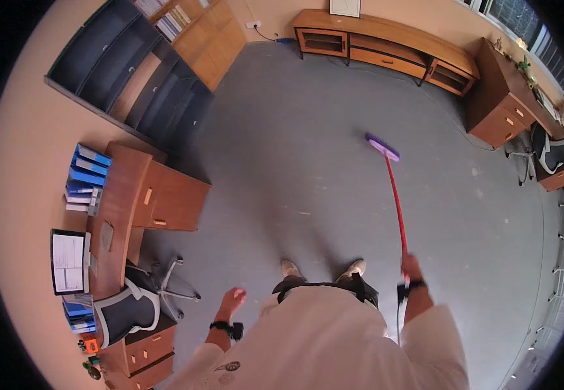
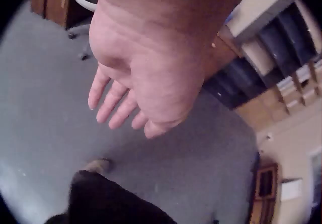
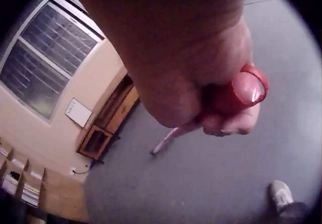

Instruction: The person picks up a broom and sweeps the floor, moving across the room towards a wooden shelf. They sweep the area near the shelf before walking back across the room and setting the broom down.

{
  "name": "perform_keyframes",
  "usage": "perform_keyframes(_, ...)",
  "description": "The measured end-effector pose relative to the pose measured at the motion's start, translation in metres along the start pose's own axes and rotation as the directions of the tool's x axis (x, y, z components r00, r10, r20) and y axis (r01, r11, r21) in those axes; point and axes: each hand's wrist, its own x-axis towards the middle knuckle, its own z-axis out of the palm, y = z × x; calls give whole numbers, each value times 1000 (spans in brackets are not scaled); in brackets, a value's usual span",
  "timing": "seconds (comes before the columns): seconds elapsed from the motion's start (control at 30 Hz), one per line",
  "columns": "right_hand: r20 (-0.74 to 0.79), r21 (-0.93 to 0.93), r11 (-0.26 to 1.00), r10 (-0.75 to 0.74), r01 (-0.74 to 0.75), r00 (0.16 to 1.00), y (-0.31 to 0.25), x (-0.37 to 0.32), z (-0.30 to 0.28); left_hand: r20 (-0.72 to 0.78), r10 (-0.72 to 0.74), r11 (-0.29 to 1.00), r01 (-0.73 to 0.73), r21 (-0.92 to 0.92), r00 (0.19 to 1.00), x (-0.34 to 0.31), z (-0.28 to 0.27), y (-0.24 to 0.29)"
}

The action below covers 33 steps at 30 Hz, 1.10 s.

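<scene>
A broom with a red handle (image 1: 396, 201) and a purple head (image 1: 383, 147) reaches out over the grey floor, its head in front and to the right of the person. The right hand (image 1: 411, 268) grips the handle near its upper end; in the right wrist view the fingers of the right hand (image 3: 216, 93) curl round it, and the red end cap with a loop (image 3: 249, 88) sticks out of the fist. The left hand (image 1: 232, 300) hangs at the person's side. In the left wrist view the left hand (image 2: 136, 78) holds nothing, its fingers loosely extended.
On the left stand a desk (image 1: 116, 214) with a monitor (image 1: 69, 262), an office chair (image 1: 129, 312) and dark shelves (image 1: 119, 71). A low wooden cabinet (image 1: 386, 49) lines the far wall. Another desk (image 1: 503, 110) and chair (image 1: 552, 151) are at right. A cable (image 1: 451, 114) crosses the floor.
</scene>
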Motion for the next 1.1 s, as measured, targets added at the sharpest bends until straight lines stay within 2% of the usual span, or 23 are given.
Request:
perform_keyframes(0.03, -61, -506, 816, -358, 280, 932, -31, 35, -1, -23, -81, 997, 81, 17, 996, -17, -15, -25)
perform_keyframes(0.07, -83, -44, 992, 115, -119, 990, -153, -33, -14, 112, -224, 968, 207, 140, 968, -8, -38, -92)
perform_keyframes(0.1, -76, -25, 994, 101, -103, 992, -171, -11, -12, -8, -426, 902, 424, -85, 905, -49, -41, -63)
perform_keyframes(0.17, -80, -19, 996, 83, -85, 993, -183, 13, 6, 58, -186, 973, 175, 151, 981, -70, -70, -130)
perform_keyframes(0.23, 25, -158, 979, 134, -129, 991, -194, 21, 30, -35, -264, 962, 266, 64, 964, -89, -84, -143)
perform_keyframes(0.3, 91, -48, 994, 100, -96, 991, -143, 25, 73, -49, -261, 965, 261, -7, 964, -103, -95, -154)
perform_keyframes(0.33, 58, -321, 944, -59, 75, 997, -115, 13, 97, -76, -346, 933, 334, -134, 935, -103, -101, -144)
perform_keyframes(0.37, -82, -520, 848, -165, 99, 983, 4, 72, 151, -89, -431, 881, 397, -259, 898, -105, -104, -140)
perform_keyframes(0.4, -59, -634, 774, -32, -13, 998, 85, 77, 185, -47, -152, 988, 149, -47, 987, -99, -111, -183)
perform_keyframes(0.43, 51, -738, 566, -496, 368, 867, 94, -14, 183, -38, -205, 977, 202, -76, 978, -90, -111, -202)
perform_keyframes(0.47, 0, -880, 449, -331, 157, 944, 238, 11, 250, -30, -250, 966, 247, -71, 968, -97, -115, -164)
perform_keyframes(0.5, -161, -719, 663, 136, -210, 978, 240, -54, 257, -18, -281, 958, 279, -61, 960, -99, -121, -112)
perform_keyframes(0.53, 103, -801, 598, 113, 15, 988, 252, -117, 233, 64, -252, 968, 252, -6, 966, -78, -123, -144)
perform_keyframes(0.57, 93, -835, 543, -24, 91, 995, 304, -159, 271, 146, -220, 975, 215, 49, 964, -51, -128, -177)
perform_keyframes(0.6, 43, -841, 538, -19, 46, 999, 330, -189, 272, 182, -282, 958, 288, -9, 942, -33, -131, -170)
perform_keyframes(0.63, 139, -830, 552, 74, 76, 988, 339, -229, 266, 217, -347, 928, 367, -60, 912, -18, -134, -160)
perform_keyframes(0.7, 223, -817, 569, 162, 94, 961, 301, -293, 235, 178, -449, 872, 473, -128, 876, 29, -140, -132)
perform_keyframes(0.73, 400, -739, 671, 372, 54, 837, 275, -308, 224, 165, -400, 892, 424, -156, 901, 54, -144, -117)
perform_keyframes(0.77, 388, -740, 670, 362, 52, 847, 230, -321, 216, 145, -348, 910, 371, -186, 926, 86, -148, -106)
perform_keyframes(0.83, 198, -707, 689, 411, -161, 890, 147, -323, 208, 135, -173, 923, 209, -324, 976, 149, -148, -79)
perform_keyframes(0.9, 20, -632, 690, 470, -353, 883, 72, -311, 201, 79, 164, 931, -127, -341, 983, 177, -153, -21)
perform_keyframes(1.03, -245, -437, 621, 614, -651, 750, -4, -285, 191, -39, 322, 933, -324, -156, 946, 175, -169, 101)
perform_keyframes(1.1, -271, -590, 643, 412, -488, 870, -12, -219, 190, -73, 293, 937, -302, -175, 953, 177, -179, 104)
